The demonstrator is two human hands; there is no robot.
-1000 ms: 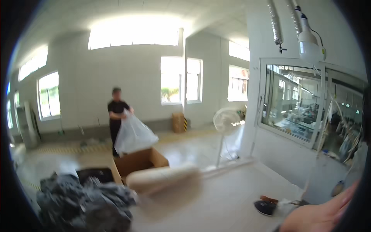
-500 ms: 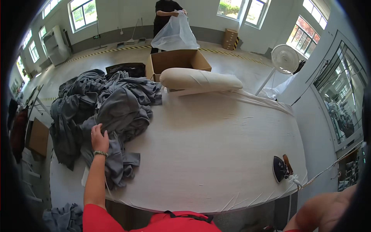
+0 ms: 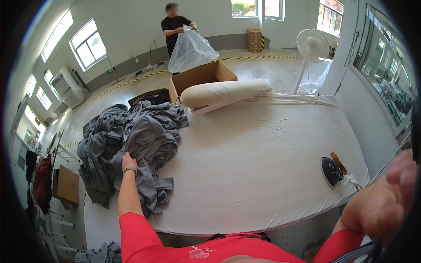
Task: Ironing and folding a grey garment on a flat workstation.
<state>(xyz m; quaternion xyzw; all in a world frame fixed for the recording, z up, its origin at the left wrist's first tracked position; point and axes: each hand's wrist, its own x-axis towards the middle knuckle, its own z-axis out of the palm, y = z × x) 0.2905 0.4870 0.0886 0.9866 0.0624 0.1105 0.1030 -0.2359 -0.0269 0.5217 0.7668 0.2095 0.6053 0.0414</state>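
Observation:
A heaped pile of grey garments covers the left part of the padded table. My left hand, with a bracelet at the wrist, is at the near side of this pile. Its fingers are closed on the grey cloth, their tips partly hidden in the folds. My right hand is raised close to the camera at the right edge, apart from the table. It is blurred and partly cut off, so its fingers do not show clearly. Nearest to it on the table is an iron with a wooden handle.
A white padded roll lies along the far edge, before an open cardboard box. Beyond, a person handles a clear plastic bag. A white fan stands far right. More grey cloth lies low at left.
My view has turned and tilted up. My left hand has gone from spread fingers on the pile to closing on the cloth. My right hand has risen farther into view.

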